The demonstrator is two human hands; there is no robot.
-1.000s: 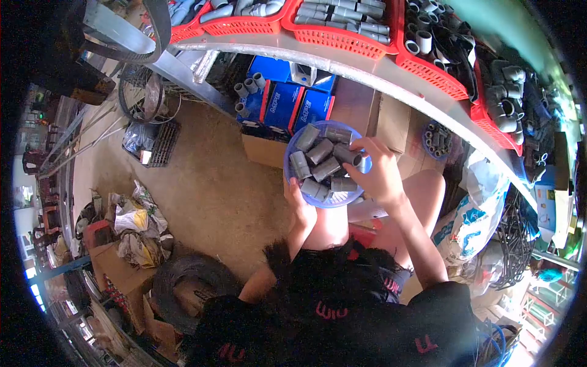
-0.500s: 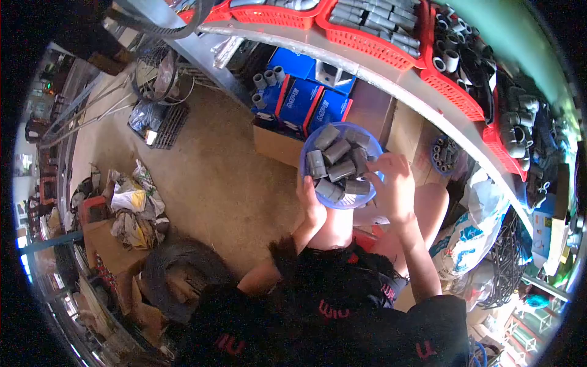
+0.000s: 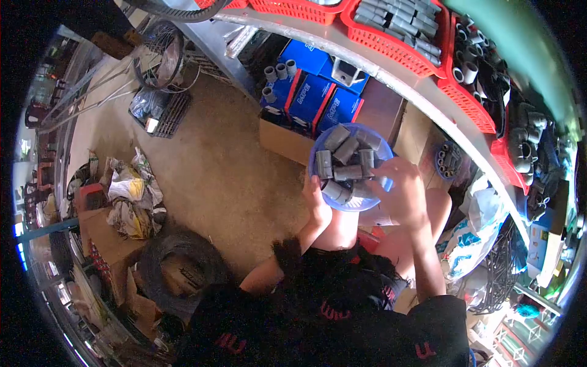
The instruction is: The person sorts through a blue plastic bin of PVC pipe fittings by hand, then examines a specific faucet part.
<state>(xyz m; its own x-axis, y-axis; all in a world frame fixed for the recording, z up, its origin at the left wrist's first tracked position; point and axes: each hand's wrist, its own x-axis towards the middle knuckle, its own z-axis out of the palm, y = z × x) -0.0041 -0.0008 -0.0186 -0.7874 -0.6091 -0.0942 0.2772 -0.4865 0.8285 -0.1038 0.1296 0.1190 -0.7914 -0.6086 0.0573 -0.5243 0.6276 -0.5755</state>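
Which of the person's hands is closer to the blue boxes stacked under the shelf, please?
The left. The left hand grips the blue bowl's near rim, on the side toward the blue boxes. The right hand reaches into the bowl from its far side.

hands (image 3: pixel 318 205) at bowl (image 3: pixel 322 144) of fittings (image 3: pixel 347 158)

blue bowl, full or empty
Full. The blue bowl is heaped with grey pipe fittings. The left hand holds its near rim; the right hand reaches into the pile.
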